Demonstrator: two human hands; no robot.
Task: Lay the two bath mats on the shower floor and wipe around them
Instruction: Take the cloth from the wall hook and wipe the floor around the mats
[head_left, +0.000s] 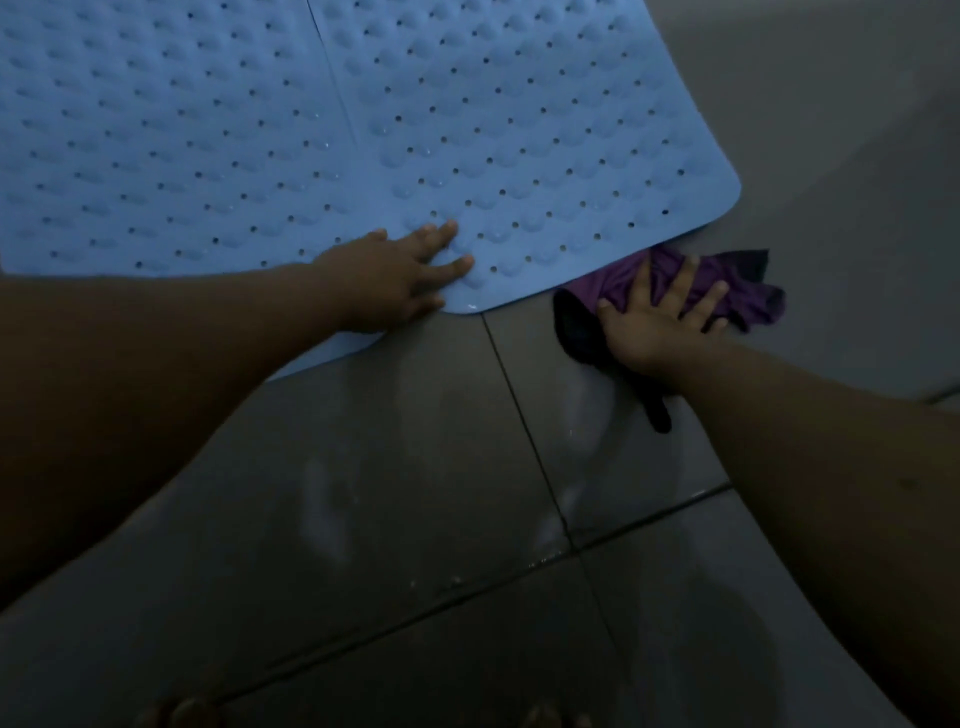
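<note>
Two light blue bath mats with bumps and small holes lie side by side on the grey tiled floor: the left mat (156, 145) and the right mat (519, 130), meeting along a thin seam. My left hand (400, 275) rests flat, fingers spread, on the near edge of the right mat close to the seam. My right hand (660, 317) presses flat on a purple and dark cloth (737, 291), which lies on the floor right against the right mat's near edge.
Glossy grey floor tiles (389, 493) with dark grout lines fill the near part of the view and show pale reflections and a few water drops. Toes show at the bottom edge. The tiles run on past the right mat's rounded corner.
</note>
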